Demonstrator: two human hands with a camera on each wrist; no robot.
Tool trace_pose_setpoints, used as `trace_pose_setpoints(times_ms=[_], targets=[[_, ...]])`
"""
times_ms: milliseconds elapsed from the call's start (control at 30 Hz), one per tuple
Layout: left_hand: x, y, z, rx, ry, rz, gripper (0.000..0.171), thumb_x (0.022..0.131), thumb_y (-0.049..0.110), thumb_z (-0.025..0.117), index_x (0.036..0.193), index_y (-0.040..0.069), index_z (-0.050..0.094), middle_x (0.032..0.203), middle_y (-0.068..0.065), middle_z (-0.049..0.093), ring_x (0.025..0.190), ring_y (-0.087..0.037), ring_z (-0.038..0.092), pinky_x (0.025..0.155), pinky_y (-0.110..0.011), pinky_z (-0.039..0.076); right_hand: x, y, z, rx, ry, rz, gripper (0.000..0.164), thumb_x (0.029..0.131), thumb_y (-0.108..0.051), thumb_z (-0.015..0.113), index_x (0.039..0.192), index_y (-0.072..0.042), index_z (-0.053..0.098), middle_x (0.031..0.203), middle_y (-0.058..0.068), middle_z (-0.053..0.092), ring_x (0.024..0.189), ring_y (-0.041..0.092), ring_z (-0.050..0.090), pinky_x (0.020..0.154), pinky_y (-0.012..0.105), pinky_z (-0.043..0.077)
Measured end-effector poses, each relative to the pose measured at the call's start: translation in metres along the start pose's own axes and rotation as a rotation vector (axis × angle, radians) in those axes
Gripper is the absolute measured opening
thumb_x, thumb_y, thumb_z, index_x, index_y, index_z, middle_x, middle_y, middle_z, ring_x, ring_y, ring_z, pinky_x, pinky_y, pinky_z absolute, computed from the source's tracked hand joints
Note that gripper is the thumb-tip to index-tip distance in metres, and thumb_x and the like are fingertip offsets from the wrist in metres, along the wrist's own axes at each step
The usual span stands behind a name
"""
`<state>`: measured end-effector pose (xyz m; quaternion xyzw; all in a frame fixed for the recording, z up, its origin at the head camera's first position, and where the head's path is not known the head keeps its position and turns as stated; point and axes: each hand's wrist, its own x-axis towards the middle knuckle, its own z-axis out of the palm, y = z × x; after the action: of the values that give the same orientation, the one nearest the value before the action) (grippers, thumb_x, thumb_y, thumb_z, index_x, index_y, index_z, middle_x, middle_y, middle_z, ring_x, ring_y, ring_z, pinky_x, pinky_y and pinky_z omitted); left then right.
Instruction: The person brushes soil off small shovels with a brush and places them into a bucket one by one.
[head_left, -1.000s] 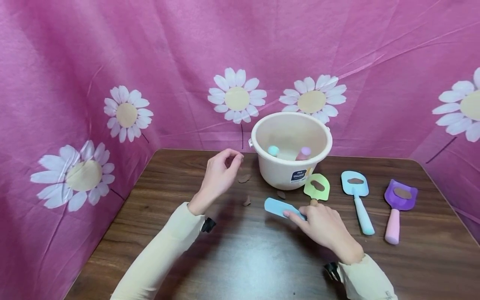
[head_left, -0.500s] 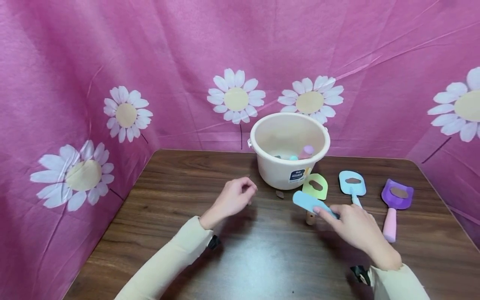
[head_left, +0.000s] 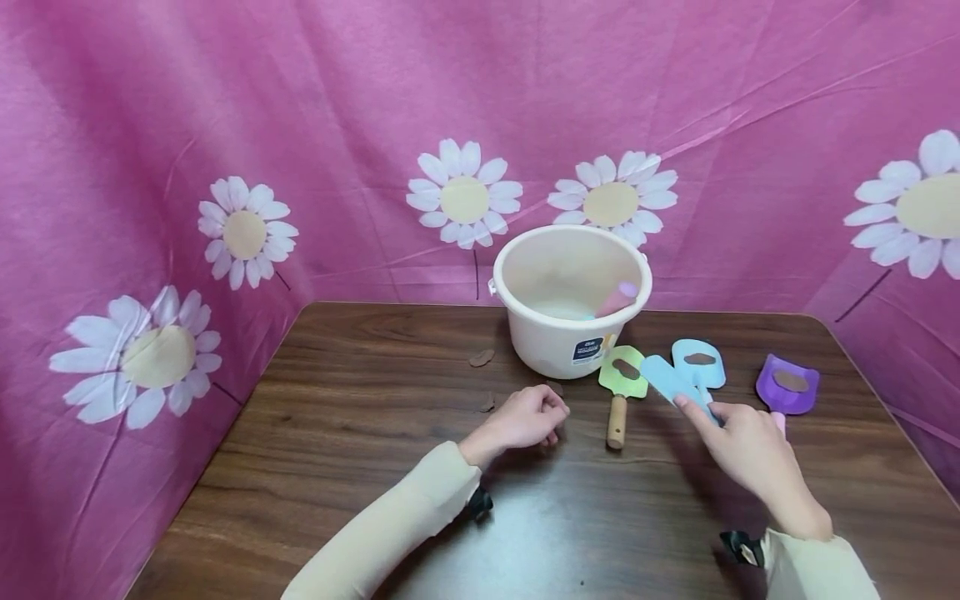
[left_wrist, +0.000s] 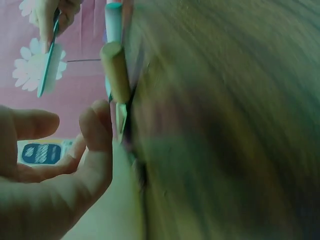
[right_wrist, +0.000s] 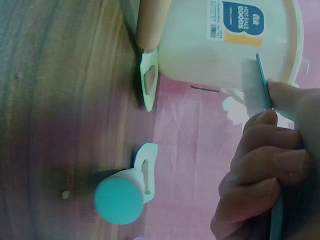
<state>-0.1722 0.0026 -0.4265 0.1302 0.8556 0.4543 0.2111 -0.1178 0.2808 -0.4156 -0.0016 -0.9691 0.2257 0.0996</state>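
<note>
In the head view my left hand (head_left: pixel 527 419) is low over the table, fingers loosely bent. The left wrist view shows its thumb and fingers apart with nothing between them. My right hand (head_left: pixel 753 450) grips a flat light-blue strip (head_left: pixel 670 383), raised above the table. Below that strip lies a light-blue toy shovel (head_left: pixel 708 377), partly hidden. Between the hands lies a green shovel (head_left: pixel 615 383) with a wooden handle. Further right is a purple shovel (head_left: pixel 804 405), its pink handle mostly covered by my right hand. Each shovel's blade shows a brown patch.
A cream bucket (head_left: pixel 551 346) stands at the back, holding a pink handle (head_left: pixel 617 300) with a lilac end and something mint-coloured. Thin brown flakes lie left of it, one flake (head_left: pixel 482 358) near its base. A pink flowered cloth (head_left: pixel 360 125) hangs behind the table (head_left: pixel 315 433).
My left hand has moved right and nearer over the table. The right hand has carried the light-blue strip rightward, from in front of the bucket to over the light-blue shovel.
</note>
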Motion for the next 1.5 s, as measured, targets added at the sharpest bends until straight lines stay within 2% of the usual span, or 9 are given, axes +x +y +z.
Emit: trace_pose_setpoints(times_ms=[133,233,400,500,700,1000,1267,1500], targets=[[0.008,0.003,0.016,-0.104,0.004,-0.070,0.011,0.093,0.019,0.058,0.097,0.008,0.062,0.073,-0.010,0.068,0.055,-0.012,0.062,0.055,-0.029,0.057,0.001,0.004,0.004,0.014,0.004,0.017,0.055,0.098,-0.047,0.046,0.056,-0.012,0.039,0.048,-0.002,0.034,0.049,0.017,0.035,0.066,0.044,0.023],[0.013,0.007,0.028,-0.166,0.004,-0.110,0.013,0.094,0.020,0.060,0.095,0.007,0.059,0.075,-0.012,0.068,0.053,-0.012,0.061,0.054,-0.027,0.057,0.001,0.006,0.005,0.021,0.002,0.033,0.056,0.098,-0.048,0.046,0.056,-0.012,0.039,0.048,-0.002,0.034,0.049,0.018,0.034,0.069,0.046,0.024],[0.021,0.013,0.042,-0.185,-0.020,-0.156,0.015,0.093,0.022,0.062,0.092,0.007,0.058,0.073,-0.012,0.067,0.052,-0.013,0.060,0.053,-0.026,0.057,0.001,0.005,0.008,0.000,0.001,0.050,0.056,0.097,-0.051,0.046,0.056,-0.012,0.042,0.047,-0.001,0.036,0.049,0.018,0.037,0.069,0.046,0.022],[0.024,0.017,0.046,-0.165,-0.025,-0.171,0.017,0.092,0.023,0.063,0.091,0.007,0.059,0.071,-0.012,0.067,0.052,-0.013,0.061,0.053,-0.025,0.056,0.002,0.004,0.009,-0.005,-0.003,0.059,0.055,0.096,-0.052,0.046,0.057,-0.013,0.045,0.048,0.000,0.037,0.051,0.018,0.039,0.069,0.046,0.021],[0.028,0.023,0.055,-0.126,-0.017,-0.196,0.024,0.088,0.022,0.066,0.102,0.004,0.061,0.072,-0.006,0.067,0.054,-0.015,0.065,0.053,-0.023,0.055,0.003,0.002,0.008,0.004,0.006,0.063,0.055,0.096,-0.052,0.047,0.057,-0.013,0.045,0.048,0.000,0.037,0.052,0.018,0.040,0.071,0.048,0.023],[0.033,0.022,0.068,-0.263,-0.040,-0.203,0.023,0.087,0.021,0.071,0.097,0.006,0.056,0.067,-0.002,0.064,0.052,-0.012,0.059,0.054,-0.026,0.057,0.003,0.002,0.009,0.039,0.009,0.062,0.055,0.096,-0.051,0.048,0.057,-0.013,0.043,0.048,0.000,0.036,0.051,0.019,0.039,0.079,0.059,0.024],[0.036,0.022,0.071,-0.322,-0.042,-0.203,0.023,0.087,0.016,0.070,0.099,0.006,0.054,0.067,-0.004,0.066,0.053,-0.011,0.060,0.053,-0.023,0.056,0.003,0.001,0.008,0.038,0.004,0.059,0.055,0.096,-0.051,0.048,0.057,-0.013,0.043,0.049,0.000,0.036,0.052,0.019,0.039,0.082,0.063,0.024],[0.040,0.020,0.074,-0.411,-0.073,-0.209,0.024,0.086,0.010,0.070,0.102,0.005,0.052,0.068,-0.007,0.067,0.051,-0.010,0.058,0.051,-0.021,0.054,0.002,-0.001,0.007,0.036,-0.006,0.067,0.055,0.096,-0.052,0.047,0.057,-0.013,0.044,0.049,0.000,0.037,0.053,0.019,0.039,0.086,0.066,0.021]])
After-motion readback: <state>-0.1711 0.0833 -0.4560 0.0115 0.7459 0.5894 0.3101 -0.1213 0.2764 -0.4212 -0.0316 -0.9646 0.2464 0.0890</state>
